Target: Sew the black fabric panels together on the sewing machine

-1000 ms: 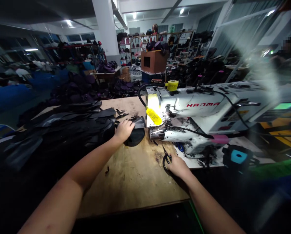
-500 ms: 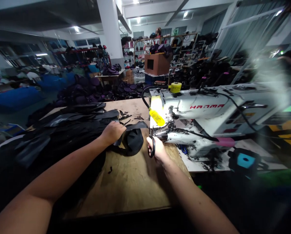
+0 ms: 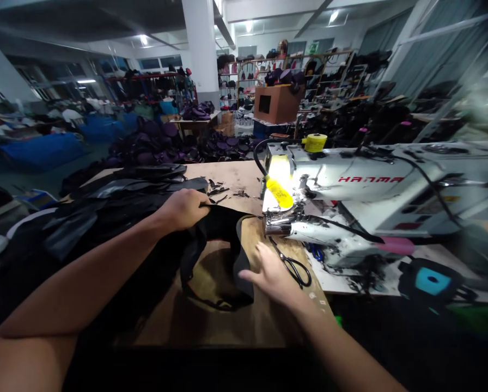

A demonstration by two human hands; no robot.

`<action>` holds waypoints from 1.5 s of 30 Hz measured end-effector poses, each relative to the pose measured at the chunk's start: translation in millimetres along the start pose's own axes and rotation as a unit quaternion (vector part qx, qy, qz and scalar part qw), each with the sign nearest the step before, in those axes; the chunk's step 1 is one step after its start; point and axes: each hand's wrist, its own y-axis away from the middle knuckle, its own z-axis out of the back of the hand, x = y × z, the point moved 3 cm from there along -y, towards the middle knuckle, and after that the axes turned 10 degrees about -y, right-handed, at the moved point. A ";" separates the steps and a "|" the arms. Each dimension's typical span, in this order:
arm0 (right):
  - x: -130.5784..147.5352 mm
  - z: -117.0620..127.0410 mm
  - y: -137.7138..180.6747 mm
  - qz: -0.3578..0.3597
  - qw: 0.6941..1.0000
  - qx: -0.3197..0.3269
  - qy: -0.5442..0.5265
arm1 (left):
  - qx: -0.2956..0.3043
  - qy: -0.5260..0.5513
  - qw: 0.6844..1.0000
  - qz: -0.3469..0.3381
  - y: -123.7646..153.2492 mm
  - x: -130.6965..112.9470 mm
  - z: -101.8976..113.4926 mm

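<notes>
My left hand (image 3: 185, 208) is closed on the upper left edge of a black fabric piece (image 3: 221, 220), which hangs in a loop over the wooden table. My right hand (image 3: 268, 275) is open, thumb and fingers apart, beside the loop's right side; whether the thumb touches the fabric I cannot tell. Black-handled scissors (image 3: 295, 269) lie on the table just right of that hand. The fabric's upper right end reaches to the arm tip of a white sewing machine (image 3: 342, 185), whose lit lamp with a yellow tag (image 3: 280, 193) hangs above.
A heap of black fabric pieces (image 3: 117, 212) covers the table's left side. Dark scraps (image 3: 217, 190) lie at the back of the wooden table (image 3: 227, 174). A black and blue item (image 3: 434, 280) is at the right. Behind stand a brown box (image 3: 279, 106) and purple bags (image 3: 158, 136).
My right hand has let go of the scissors, which now lie on the table, and opened beside the fabric. The fabric has unfolded into a wider loop. The view has shifted left.
</notes>
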 end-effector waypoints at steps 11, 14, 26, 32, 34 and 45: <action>-2.5 1.2 -28.2 -0.089 0.986 0.021 -0.138 | -0.170 0.128 0.966 0.150 40.3 158.3 -4.0; -5.0 0.5 -15.9 -0.111 0.976 0.070 -0.172 | -0.180 -0.016 0.934 0.309 91.9 215.0 -27.9; -107.8 -0.7 68.4 0.008 0.988 -0.152 0.028 | -0.119 -0.186 0.956 0.193 152.0 216.0 -101.7; -120.3 -20.6 77.2 0.094 0.983 -0.126 0.091 | -0.008 -0.249 0.949 0.193 62.8 222.3 -110.1; -118.2 -20.3 76.0 0.110 0.980 -0.132 0.102 | 0.014 -0.252 0.948 0.195 50.0 228.1 -111.7; -111.6 -17.2 75.6 0.168 0.964 -0.155 0.136 | -0.049 -0.222 0.949 0.218 71.2 259.2 -85.6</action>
